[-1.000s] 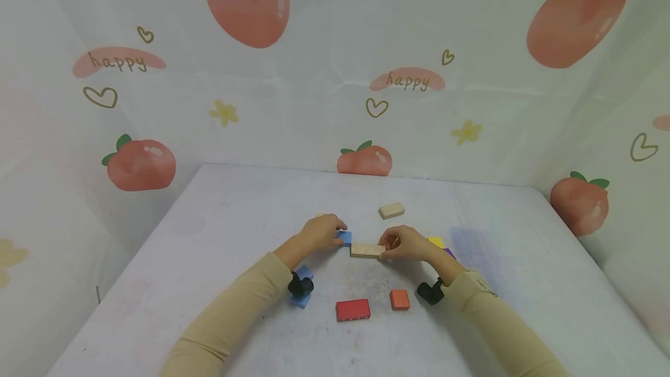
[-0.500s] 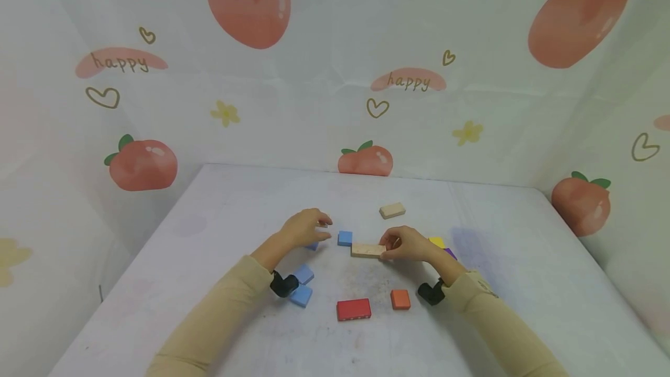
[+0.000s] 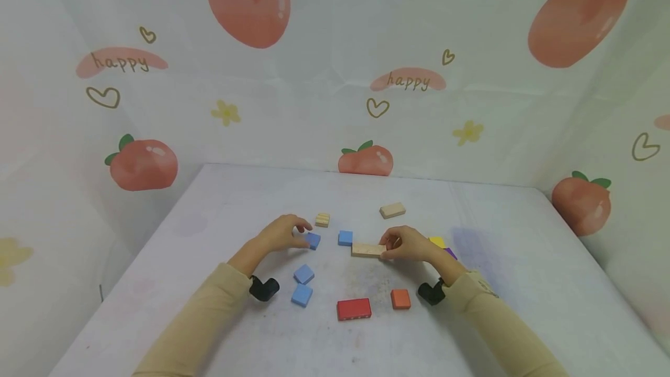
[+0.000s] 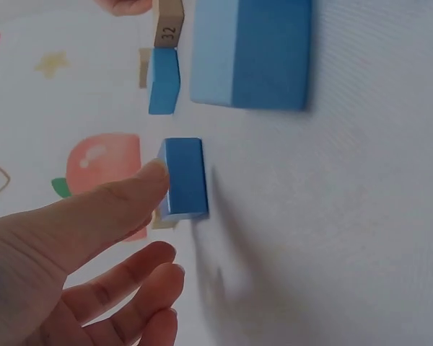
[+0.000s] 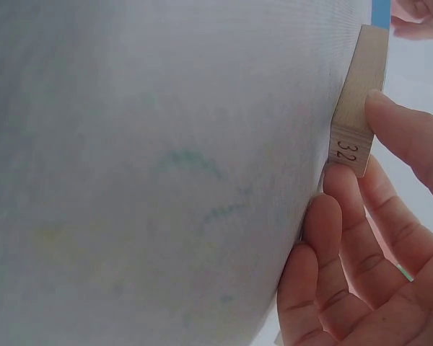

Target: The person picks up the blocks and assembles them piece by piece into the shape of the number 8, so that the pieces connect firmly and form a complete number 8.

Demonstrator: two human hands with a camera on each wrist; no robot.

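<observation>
My right hand (image 3: pixel 405 243) holds the right end of a long plain wooden block (image 3: pixel 366 250) lying on the table; the number 32 shows on its end in the right wrist view. A blue block (image 3: pixel 345 238) sits at that wooden block's left end. Further left, my left hand (image 3: pixel 280 234) is at a second blue block (image 3: pixel 313 241). In the left wrist view its thumb (image 4: pixel 133 194) overlaps the edge of that blue block (image 4: pixel 186 176), while the fingers are spread apart below; whether the thumb touches it, I cannot tell.
Nearer lie two more blue blocks (image 3: pixel 302 295), a red block (image 3: pixel 353 309) and an orange block (image 3: pixel 400 299). Behind are a small wooden piece (image 3: pixel 322 220) and a wooden block (image 3: pixel 392 210). A yellow block (image 3: pixel 437 242) and a purple one are partly hidden by my right arm.
My left hand has let go of the blue block beside the wooden one and moved left to another blue block. The right hand stays on the wooden block.
</observation>
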